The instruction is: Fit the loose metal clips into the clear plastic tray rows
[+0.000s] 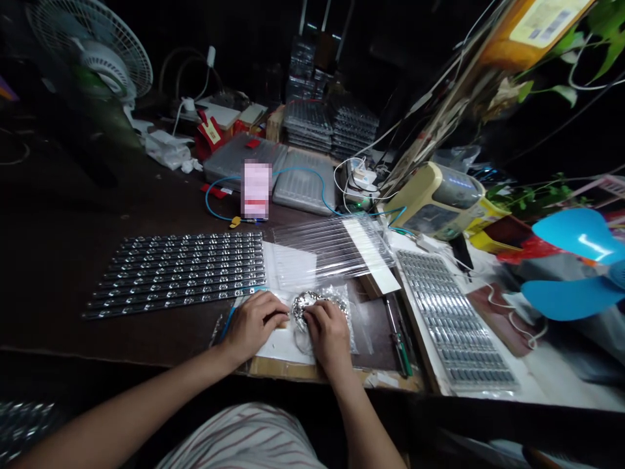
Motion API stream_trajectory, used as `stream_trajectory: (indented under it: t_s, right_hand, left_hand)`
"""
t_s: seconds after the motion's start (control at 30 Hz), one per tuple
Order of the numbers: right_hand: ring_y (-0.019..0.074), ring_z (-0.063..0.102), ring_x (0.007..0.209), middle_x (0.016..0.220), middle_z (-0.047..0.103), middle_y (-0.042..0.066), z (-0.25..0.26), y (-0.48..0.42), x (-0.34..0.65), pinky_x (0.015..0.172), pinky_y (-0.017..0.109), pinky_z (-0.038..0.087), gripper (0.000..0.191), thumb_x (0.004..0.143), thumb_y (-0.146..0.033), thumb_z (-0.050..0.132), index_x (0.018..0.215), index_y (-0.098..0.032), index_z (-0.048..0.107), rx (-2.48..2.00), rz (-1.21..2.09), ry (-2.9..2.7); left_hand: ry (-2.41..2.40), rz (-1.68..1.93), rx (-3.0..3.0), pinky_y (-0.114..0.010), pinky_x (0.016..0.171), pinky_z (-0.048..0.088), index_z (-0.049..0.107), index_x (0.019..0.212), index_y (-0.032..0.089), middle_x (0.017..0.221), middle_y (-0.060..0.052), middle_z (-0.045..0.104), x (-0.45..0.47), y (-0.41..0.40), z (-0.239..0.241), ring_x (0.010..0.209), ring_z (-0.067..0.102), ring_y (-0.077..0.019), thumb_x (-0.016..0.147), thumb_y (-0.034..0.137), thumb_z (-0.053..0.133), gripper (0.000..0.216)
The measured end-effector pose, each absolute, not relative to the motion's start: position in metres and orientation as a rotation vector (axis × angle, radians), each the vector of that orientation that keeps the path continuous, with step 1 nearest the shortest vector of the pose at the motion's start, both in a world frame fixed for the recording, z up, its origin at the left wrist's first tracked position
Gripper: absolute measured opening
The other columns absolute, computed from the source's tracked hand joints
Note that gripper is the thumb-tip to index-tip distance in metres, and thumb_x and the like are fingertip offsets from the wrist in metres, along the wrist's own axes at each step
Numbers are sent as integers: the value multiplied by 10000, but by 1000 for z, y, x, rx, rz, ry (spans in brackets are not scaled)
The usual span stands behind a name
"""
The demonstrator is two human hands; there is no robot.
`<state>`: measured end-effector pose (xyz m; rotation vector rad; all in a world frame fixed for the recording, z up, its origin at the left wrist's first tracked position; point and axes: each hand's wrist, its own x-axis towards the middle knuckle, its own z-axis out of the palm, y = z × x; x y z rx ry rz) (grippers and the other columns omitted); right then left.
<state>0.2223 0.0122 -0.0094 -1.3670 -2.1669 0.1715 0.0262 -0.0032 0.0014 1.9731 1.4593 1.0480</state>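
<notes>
My left hand (254,322) rests near the table's front edge, fingers curled, its fingertips at the left side of a small pile of shiny metal parts (308,301). My right hand (329,329) lies just right of it, fingers bent down onto the same pile. The pile sits in a clear plastic bag (344,296) on a white sheet (283,348). What the fingertips pinch is too small to make out. A blue-handled tool (227,322) lies under my left hand's edge.
A dark tray of small parts in rows (180,273) lies to the left. A clear ribbed tray (336,244) lies behind the hands, another filled tray (454,326) to the right. A green screwdriver (400,348), blue cable (215,195), fan (105,58) and stacked trays (332,127) stand around.
</notes>
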Motion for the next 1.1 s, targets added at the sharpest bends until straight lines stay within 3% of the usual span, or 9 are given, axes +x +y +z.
stream_trajectory:
  t_s: [0.5, 1.1]
  right_hand:
    - [191, 547, 842, 877, 621, 49, -8, 9, 220, 774, 320, 418, 177, 822, -135, 513, 884, -205, 663, -1327, 321, -2024]
    - [179, 553, 847, 867, 631, 42, -9, 9, 221, 780, 309, 428, 150, 867, -152, 517, 907, -203, 652, -1289, 317, -2006]
  left_hand:
    - [1460, 999, 2065, -301, 732, 459, 700, 856, 221, 812, -28, 665, 29, -7, -2, 811, 587, -170, 847, 206, 610, 91]
    - [1446, 1026, 2025, -277, 732, 442, 703, 827, 212, 794, -11, 670, 27, -6, 4, 789, 589, -152, 840, 145, 594, 129]
